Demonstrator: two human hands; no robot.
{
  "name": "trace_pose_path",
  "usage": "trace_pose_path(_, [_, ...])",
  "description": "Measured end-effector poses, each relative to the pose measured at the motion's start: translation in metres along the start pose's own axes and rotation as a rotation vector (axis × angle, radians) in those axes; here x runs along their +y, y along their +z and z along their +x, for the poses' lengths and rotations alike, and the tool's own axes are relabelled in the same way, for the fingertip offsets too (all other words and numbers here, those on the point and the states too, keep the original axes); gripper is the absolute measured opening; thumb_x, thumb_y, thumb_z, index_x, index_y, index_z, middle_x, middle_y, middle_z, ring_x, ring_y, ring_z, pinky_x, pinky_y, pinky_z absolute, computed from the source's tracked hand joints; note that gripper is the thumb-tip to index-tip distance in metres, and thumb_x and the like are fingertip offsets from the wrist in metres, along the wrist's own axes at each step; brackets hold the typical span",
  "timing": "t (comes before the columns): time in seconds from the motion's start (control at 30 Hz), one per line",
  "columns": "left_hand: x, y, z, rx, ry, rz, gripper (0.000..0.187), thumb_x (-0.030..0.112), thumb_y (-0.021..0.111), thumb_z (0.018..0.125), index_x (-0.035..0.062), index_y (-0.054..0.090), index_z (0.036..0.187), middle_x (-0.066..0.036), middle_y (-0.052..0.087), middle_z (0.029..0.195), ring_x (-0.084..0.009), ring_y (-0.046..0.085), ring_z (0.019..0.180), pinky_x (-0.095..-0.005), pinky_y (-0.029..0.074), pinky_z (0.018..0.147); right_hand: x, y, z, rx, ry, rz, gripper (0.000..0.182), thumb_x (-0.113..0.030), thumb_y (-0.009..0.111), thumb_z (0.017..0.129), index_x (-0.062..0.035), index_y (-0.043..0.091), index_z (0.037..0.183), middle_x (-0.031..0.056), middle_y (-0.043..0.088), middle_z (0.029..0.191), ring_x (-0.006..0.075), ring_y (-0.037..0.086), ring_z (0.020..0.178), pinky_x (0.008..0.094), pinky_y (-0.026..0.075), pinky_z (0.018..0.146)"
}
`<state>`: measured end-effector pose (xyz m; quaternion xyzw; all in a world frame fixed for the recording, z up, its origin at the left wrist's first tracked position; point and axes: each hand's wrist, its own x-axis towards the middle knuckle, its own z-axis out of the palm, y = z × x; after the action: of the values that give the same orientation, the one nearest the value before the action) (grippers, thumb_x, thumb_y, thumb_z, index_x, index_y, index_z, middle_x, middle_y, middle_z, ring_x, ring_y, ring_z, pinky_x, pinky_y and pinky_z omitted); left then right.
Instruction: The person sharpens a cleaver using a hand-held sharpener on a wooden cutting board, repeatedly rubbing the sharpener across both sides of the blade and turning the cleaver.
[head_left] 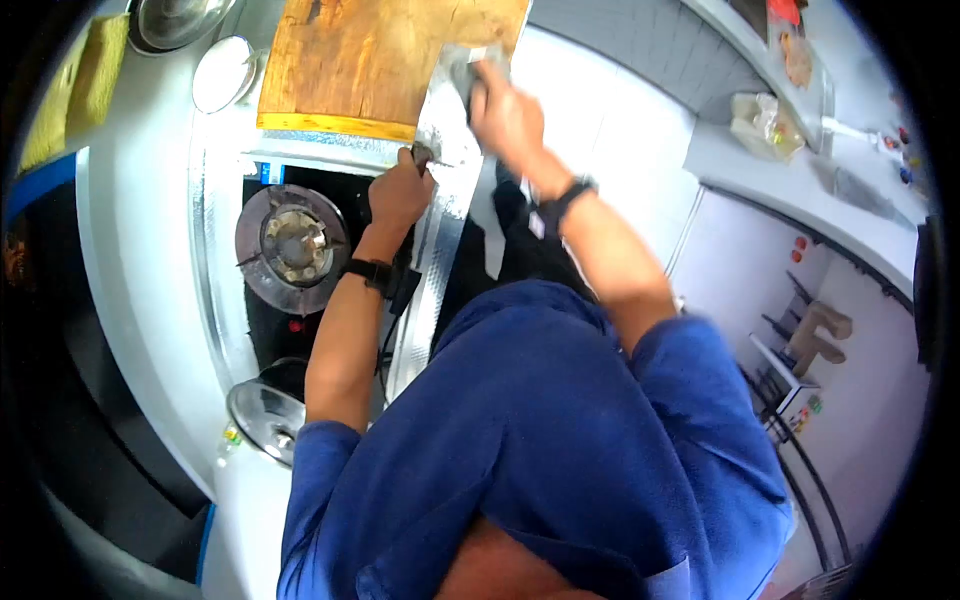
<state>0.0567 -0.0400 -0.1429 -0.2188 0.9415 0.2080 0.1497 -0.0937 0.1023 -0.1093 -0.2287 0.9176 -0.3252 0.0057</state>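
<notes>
My left hand (400,195) is closed around a small dark object (421,154) at the counter's front edge, just below the corner of the wooden board (350,60). What the dark object is cannot be made out. My right hand (505,115) is closed on a greyish cloth-like thing (462,68) beside the board's right edge, over a shiny foil-like strip (436,125). That strip runs along the counter edge past both hands. Black bands circle both wrists.
A gas burner (297,248) sits left of my left forearm, with a glass lid (268,418) below it. A white bowl (224,75) and a metal lid (180,20) stand at the upper left. A second counter (740,165) holds a plastic bag (766,125) at the right.
</notes>
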Motion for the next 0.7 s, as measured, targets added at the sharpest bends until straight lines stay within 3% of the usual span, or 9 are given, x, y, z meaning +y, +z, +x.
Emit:
trace_pose_path(0.1, [0.004,-0.002,-0.003,-0.028,-0.028,-0.037,0.039,0.031,0.063,0.091,-0.0005,0.052,0.111,-0.027,0.072,0.084,-0.0444,0.072,0.082,-0.0529,0.057,0.078,-0.004,0.004,-0.043,-0.005,-0.115,0.026,0.032,-0.024,0.056,0.096,-0.0191,0.063,0.127,0.0242,0.072,0.082,0.0431,0.071,0.071,0.0528,0.058,0.064])
trace_pose_path(0.17, [0.004,-0.004,-0.002,-0.036,-0.044,-0.06,0.039,0.031,0.063,0.091,-0.0003,0.053,0.111,-0.028,0.072,0.084,-0.0445,0.072,0.082,-0.0533,0.056,0.078,0.005,0.001,-0.012,-0.125,-0.058,-0.01,0.031,-0.025,0.056,0.097,-0.0194,0.062,0.126,0.0237,0.072,0.081,0.0433,0.071,0.072,0.0531,0.058,0.065])
trace_pose_path(0.23, [0.006,-0.005,-0.003,-0.045,-0.071,-0.093,0.038,0.031,0.063,0.091,0.0004,0.054,0.111,-0.028,0.071,0.085,-0.0451,0.072,0.084,-0.0539,0.055,0.079,0.019,0.004,0.05,-0.064,0.012,-0.139,0.031,-0.028,0.056,0.095,-0.0212,0.063,0.125,0.0229,0.071,0.076,0.0445,0.071,0.07,0.0556,0.057,0.067])
trace_pose_path(0.27, [0.007,-0.006,-0.001,-0.039,-0.092,-0.109,0.038,0.031,0.063,0.091,0.0004,0.054,0.111,-0.028,0.071,0.085,-0.0451,0.072,0.084,-0.0539,0.055,0.079,0.025,0.005,0.071,0.031,-0.057,-0.127,0.03,-0.027,0.056,0.096,-0.0209,0.063,0.124,0.0238,0.071,0.077,0.0448,0.07,0.07,0.0552,0.057,0.066])
trace_pose_path(0.5, [0.001,-0.002,-0.004,-0.018,-0.036,-0.181,0.036,0.029,0.063,0.091,0.0014,0.054,0.113,-0.029,0.071,0.085,-0.0472,0.07,0.083,-0.0558,0.054,0.078,-0.011,0.004,-0.036,-0.114,-0.119,-0.015,0.033,-0.022,0.057,0.094,-0.0213,0.062,0.127,0.0218,0.071,0.079,0.0425,0.07,0.07,0.0525,0.057,0.065])
trace_pose_path(0.6, [-0.002,0.003,-0.004,0.023,-0.011,-0.175,0.035,0.028,0.063,0.091,0.0021,0.054,0.112,-0.028,0.071,0.084,-0.0475,0.07,0.083,-0.0554,0.055,0.078,0.007,0.008,0.023,-0.123,-0.123,-0.131,0.032,-0.026,0.054,0.096,-0.0219,0.062,0.127,0.0227,0.073,0.088,0.042,0.072,0.077,0.0522,0.058,0.068])
trace_pose_path(0.7, [-0.001,0.005,-0.005,0.045,-0.008,-0.16,0.035,0.029,0.062,0.091,0.0021,0.054,0.112,-0.027,0.072,0.085,-0.046,0.071,0.085,-0.0545,0.055,0.079,0.034,0.003,0.11,-0.099,-0.013,-0.251,0.041,-0.034,0.053,0.096,-0.023,0.061,0.135,0.0239,0.074,0.104,0.0443,0.071,0.098,0.0527,0.056,0.089])
